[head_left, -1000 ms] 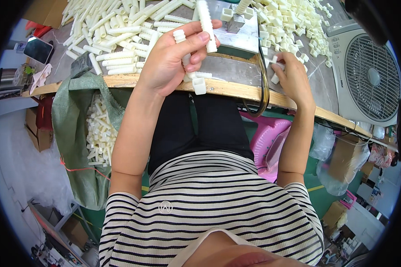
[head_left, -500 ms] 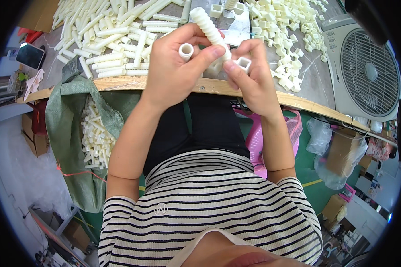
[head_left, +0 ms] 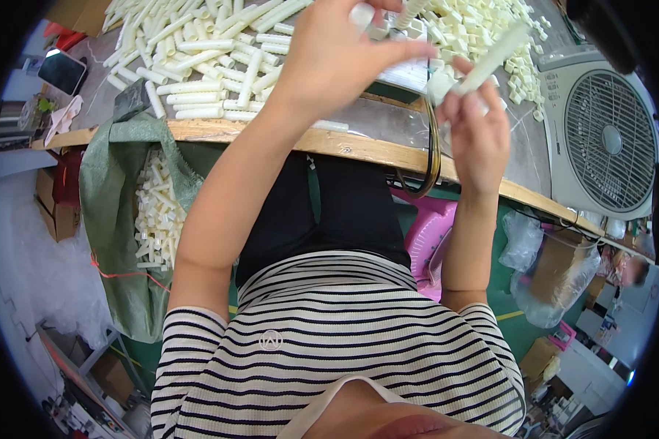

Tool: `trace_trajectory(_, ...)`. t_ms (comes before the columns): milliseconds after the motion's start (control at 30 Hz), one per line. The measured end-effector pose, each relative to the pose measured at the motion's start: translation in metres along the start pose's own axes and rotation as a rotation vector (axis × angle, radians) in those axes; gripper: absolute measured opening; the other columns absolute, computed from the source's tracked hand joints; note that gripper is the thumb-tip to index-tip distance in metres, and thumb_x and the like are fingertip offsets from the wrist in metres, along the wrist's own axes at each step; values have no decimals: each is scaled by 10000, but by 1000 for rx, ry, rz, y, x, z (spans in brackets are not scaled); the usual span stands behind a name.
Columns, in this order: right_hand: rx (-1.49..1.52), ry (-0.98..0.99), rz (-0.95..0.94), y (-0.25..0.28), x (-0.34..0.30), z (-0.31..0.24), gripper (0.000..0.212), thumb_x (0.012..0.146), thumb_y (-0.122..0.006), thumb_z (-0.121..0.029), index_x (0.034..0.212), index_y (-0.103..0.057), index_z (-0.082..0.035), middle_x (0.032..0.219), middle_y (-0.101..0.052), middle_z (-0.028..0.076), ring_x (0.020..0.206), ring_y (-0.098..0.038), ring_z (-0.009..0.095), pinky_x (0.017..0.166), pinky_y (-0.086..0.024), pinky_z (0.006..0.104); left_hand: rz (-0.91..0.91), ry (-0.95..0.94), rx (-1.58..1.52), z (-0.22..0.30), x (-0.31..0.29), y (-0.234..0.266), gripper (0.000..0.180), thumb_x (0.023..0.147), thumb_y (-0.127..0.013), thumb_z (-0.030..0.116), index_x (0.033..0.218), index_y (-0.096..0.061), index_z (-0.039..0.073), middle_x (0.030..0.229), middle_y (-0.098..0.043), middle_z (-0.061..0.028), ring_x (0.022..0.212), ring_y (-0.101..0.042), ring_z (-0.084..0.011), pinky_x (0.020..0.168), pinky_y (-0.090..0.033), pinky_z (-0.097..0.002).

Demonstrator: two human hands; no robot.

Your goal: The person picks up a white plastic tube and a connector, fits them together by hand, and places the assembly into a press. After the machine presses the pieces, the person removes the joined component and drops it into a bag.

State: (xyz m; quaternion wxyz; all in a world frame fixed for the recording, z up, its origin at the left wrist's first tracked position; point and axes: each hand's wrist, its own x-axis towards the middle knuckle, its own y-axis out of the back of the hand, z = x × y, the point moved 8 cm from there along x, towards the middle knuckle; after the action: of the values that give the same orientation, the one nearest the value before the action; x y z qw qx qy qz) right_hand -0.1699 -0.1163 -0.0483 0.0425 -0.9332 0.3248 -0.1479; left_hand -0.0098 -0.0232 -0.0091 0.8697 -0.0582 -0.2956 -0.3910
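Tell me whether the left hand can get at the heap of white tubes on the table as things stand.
Probably yes. The left hand hovers right beside the heap of white tubes with nothing between them, though its fingers seem already closed on a small white piece.

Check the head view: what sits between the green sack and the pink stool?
In the head view, the person's black-clad lap fills the stretch between the green sack and the pink stool, under the table edge.
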Motion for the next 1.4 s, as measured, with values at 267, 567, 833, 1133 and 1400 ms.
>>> trace_trajectory(267,-396,254,112,-3,70,3,234,862,-634,-127,1031,-601,33,836,-622,31,750,-551,81,688,-426,202,-2,69,296,4,58,27,396,861,-545,191,1152,-500,-75,975,-616,-284,943,-607,-362,829,-455,-377)
trace_trajectory(567,-553,-86,165,-28,69,8,213,852,-611,-143,1017,-639,-10,857,-662,76,713,-610,127,645,-467,252,-630,180,1232,-90,24,39,229,824,-550,86,1041,-609,38,959,-639,-188,913,-606,-350,781,-475,-446)
trace_trajectory(833,-422,215,-19,-36,79,35,225,880,-611,-194,1006,-628,-8,885,-644,37,796,-564,121,748,-446,261,-846,292,1235,-111,23,31,329,806,-572,79,1126,-592,6,1010,-633,-204,986,-596,-339,837,-480,-412)
trace_trajectory(1133,-404,18,-173,-28,84,51,309,908,-534,-146,1190,-496,-25,936,-603,57,876,-569,132,766,-460,269,-251,-24,776,-60,32,66,473,872,-575,187,1238,-436,-77,995,-637,-221,893,-634,-338,782,-491,-378)
trace_trajectory(1400,-522,144,-33,0,70,-2,328,863,-606,-210,1137,-578,-32,1113,-608,132,1006,-572,193,830,-450,301,-339,417,-106,-41,-3,37,311,891,-597,207,1117,-606,-6,743,-533,48,648,-421,-11,629,-388,-172)
